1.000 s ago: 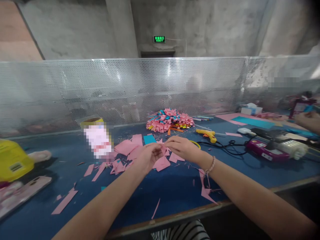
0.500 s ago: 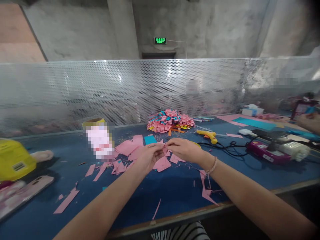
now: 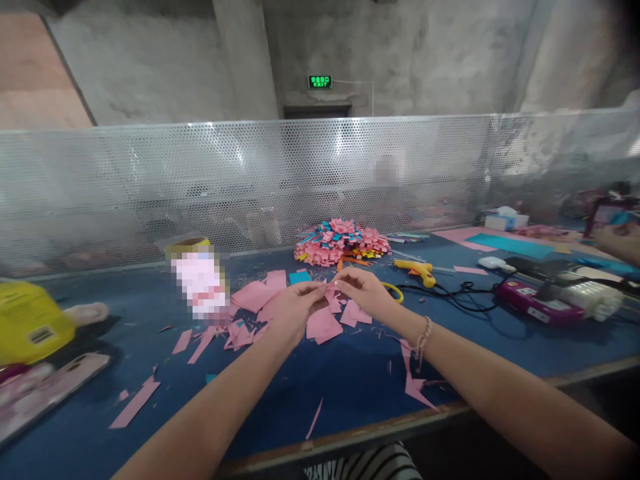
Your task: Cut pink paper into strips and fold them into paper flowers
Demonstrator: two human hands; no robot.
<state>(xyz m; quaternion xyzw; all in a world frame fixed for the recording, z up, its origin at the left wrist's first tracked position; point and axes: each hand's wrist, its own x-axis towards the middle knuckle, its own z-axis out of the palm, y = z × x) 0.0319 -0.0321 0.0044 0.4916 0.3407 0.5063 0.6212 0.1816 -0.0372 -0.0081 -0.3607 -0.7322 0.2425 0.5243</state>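
Over a scatter of pink paper pieces, my left hand and my right hand meet at the fingertips. Both pinch a small pink paper piece, largely covered by the fingers. A blue paper square lies just behind my left hand. Beyond the hands stands a heap of pink, blue and yellow fringed paper flowers. The yellow handle of a tool shows beside my right hand.
A yellow glue gun, black cables and a purple device lie to the right. At the left are a blurred-out container, a yellow bag and a phone. Another person's hand shows at far right.
My right hand has shifted slightly left and turned, uncovering more of the yellow handle. Both hands remain together at the small pink piece.
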